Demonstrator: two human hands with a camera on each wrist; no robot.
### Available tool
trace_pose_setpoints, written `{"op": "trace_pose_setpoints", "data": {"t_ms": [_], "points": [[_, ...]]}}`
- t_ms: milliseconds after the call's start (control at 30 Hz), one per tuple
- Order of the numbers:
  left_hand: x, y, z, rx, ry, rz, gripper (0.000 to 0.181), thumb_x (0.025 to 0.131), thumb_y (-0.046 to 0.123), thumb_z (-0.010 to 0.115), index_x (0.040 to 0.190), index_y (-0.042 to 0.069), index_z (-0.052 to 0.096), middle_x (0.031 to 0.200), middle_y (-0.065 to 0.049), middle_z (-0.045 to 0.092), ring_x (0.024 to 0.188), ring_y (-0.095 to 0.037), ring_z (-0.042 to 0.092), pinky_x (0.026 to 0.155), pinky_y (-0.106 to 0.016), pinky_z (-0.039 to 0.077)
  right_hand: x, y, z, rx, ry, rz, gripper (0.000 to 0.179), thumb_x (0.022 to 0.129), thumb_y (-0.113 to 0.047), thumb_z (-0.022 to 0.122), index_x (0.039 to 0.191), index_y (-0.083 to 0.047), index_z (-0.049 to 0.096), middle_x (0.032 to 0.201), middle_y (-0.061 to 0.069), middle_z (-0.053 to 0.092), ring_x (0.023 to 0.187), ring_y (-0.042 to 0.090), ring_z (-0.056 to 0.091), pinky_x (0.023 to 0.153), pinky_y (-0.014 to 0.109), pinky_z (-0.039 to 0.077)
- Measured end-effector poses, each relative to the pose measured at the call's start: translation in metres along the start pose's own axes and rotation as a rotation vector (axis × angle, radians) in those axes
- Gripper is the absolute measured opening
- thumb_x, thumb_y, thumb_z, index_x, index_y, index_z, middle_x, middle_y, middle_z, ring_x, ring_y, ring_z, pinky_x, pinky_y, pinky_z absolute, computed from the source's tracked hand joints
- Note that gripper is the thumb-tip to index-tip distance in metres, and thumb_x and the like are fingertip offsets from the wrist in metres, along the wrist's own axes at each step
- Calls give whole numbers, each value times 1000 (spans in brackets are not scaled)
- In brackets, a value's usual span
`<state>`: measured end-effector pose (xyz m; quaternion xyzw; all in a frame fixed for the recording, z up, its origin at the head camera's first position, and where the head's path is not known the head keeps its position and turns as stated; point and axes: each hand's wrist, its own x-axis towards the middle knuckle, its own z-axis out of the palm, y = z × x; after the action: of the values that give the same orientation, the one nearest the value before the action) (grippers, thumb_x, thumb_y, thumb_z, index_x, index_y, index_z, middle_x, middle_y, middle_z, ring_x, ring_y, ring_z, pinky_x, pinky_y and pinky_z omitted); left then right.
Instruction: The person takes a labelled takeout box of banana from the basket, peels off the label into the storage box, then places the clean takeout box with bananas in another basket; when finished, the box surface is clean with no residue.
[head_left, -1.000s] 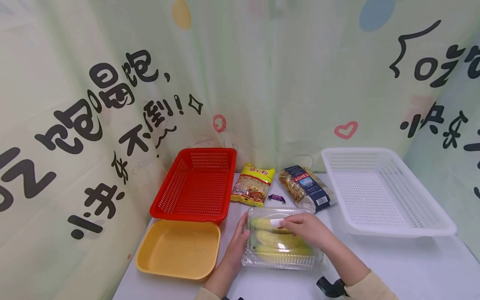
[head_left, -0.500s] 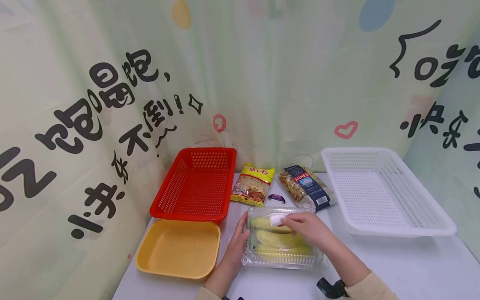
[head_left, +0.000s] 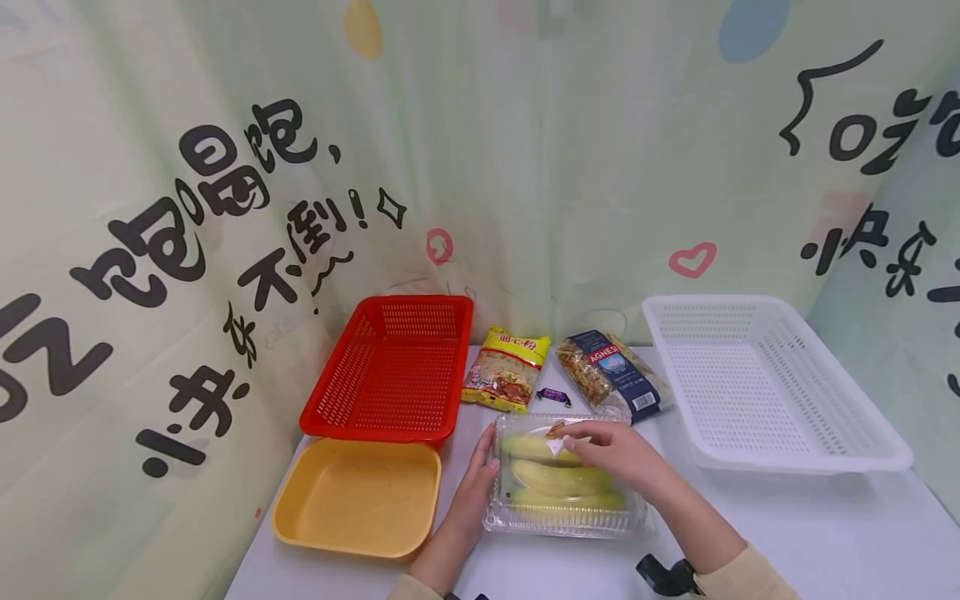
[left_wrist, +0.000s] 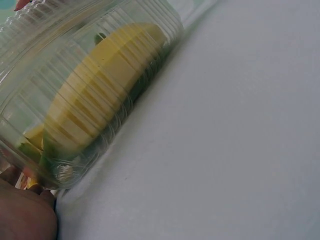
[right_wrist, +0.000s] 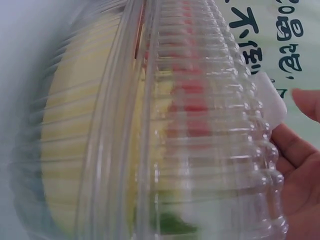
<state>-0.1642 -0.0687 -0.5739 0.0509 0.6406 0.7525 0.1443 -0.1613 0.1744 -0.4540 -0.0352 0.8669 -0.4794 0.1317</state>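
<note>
While left hand (head_left: 474,487) is steadying the clear banana box (head_left: 562,510) on the table (head_left: 787,533) | right hand (head_left: 611,454) is pinching its white label (head_left: 556,446), now peeling upward | lid sitting closed.

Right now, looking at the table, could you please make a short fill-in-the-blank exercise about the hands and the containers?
1. The clear box under both hands holds ____.
2. The left hand rests on the box's ____ side.
3. The yellow tray lies directly in front of the ____ basket.
4. The white basket stands on the table's ____ side.

Missing words: bananas; left; red; right
</note>
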Motion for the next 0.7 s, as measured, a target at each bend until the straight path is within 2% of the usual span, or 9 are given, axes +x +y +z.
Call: {"op": "trace_pose_setpoints", "data": {"t_ms": [67,167,300,433,567,700], "points": [[0,0,0,2,0,-3,60,101,32,40,157,34,21,168,4,10,155,-29,-3,123,-59,-1,1,0,0,11,17,22,36,98,-43,57,118,-17,72,86,6,67,80,19,55,67,28,43],[-1,1,0,9,1,-10,60,101,34,40,157,35,21,168,5,9,155,-29,-3,122,-60,-1,1,0,0,41,47,35,37,101,-41,51,114,-14,74,74,8,60,77,21,52,64,27,40],[-1,1,0,18,0,-7,60,101,35,40,158,35,20,168,5,9,155,-29,-3,122,-60,-1,1,1,0,77,54,9,32,100,-35,56,110,-12,75,97,7,72,88,18,59,72,28,50],[0,-1,0,26,2,6,60,101,35,40,158,35,20,168,5,10,155,-28,-3,122,-59,-1,1,2,-1,150,6,-42,27,98,-24,60,115,-7,73,124,11,70,109,18,63,88,37,57],[1,-2,0,25,10,0,60,101,35,40,157,36,21,168,6,11,155,-28,-2,122,-59,0,-1,2,-2,208,-37,-79,28,96,-15,60,119,-1,70,128,17,66,108,16,63,92,40,57],[2,-3,0,29,18,-7,59,100,36,41,156,38,22,167,6,12,155,-28,-1,122,-60,0,-2,1,-2,228,-46,-85,29,93,-8,61,119,1,68,128,19,64,98,12,63,86,34,58]]}}
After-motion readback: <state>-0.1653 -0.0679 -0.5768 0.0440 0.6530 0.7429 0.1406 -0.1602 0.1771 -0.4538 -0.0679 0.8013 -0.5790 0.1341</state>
